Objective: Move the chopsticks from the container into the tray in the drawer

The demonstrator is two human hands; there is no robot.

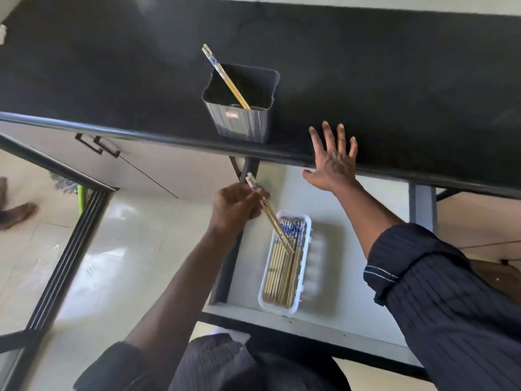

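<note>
Head view: wooden chopsticks (275, 221) pinched in left hand (235, 206) over plastic tray (311, 263); right hand (334, 165) spread

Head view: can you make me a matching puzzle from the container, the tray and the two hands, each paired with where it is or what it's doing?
Column one:
1. container
2. tray
3. left hand
4. right hand

Column two:
a. open, fingers spread, over the edge of the counter
b. lies in the open drawer
c. stands on the black counter
d. grips two chopsticks

Pairs: 1-c, 2-b, 3-d, 4-a.
</note>
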